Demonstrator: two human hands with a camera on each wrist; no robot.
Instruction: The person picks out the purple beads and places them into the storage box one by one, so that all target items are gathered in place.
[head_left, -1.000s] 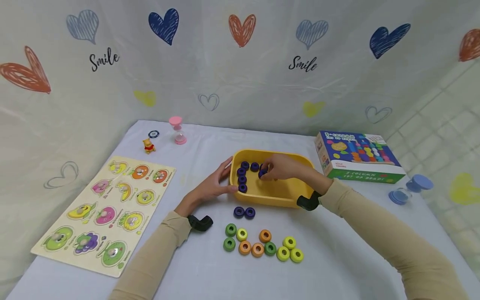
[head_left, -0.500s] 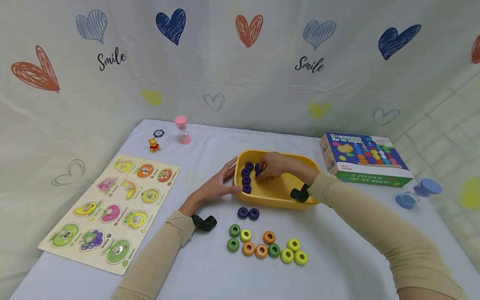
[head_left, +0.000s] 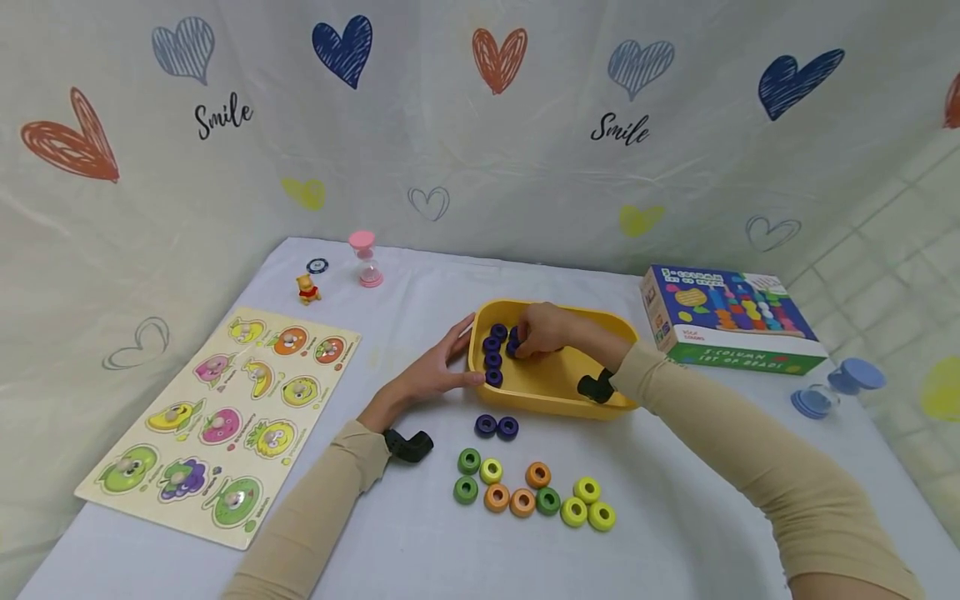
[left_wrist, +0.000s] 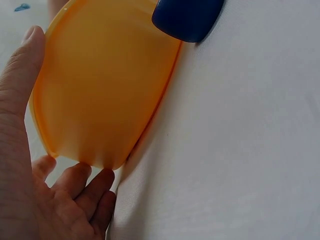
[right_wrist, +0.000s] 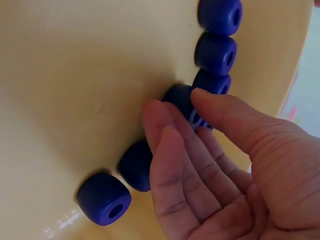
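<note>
A yellow plastic tray (head_left: 555,402) stands on the white cloth with several dark blue ring beads (head_left: 492,360) lined up along its left wall. My left hand (head_left: 433,372) holds the tray's left end, thumb toward the near corner and fingers toward the far one. The left wrist view has those fingertips (left_wrist: 80,172) against the tray's outer wall. Inside the tray, my right hand (head_left: 543,329) pinches a dark blue bead (right_wrist: 179,98) between thumb and fingers, close beside the row. Other blue beads (right_wrist: 104,198) lie near these fingers, one partly hidden behind them.
Before the tray lie two blue beads (head_left: 497,427), then several green, yellow and orange beads (head_left: 522,502). A fruit puzzle board (head_left: 225,425) lies at left, near a bear figurine (head_left: 307,289) and pink hourglass (head_left: 366,260). At right are a bead-set box (head_left: 735,321) and blue hourglass (head_left: 836,387).
My right hand has moved left inside the tray with the blue bead, close to the row. The left hand keeps its hold on the tray; the head view has shifted slightly.
</note>
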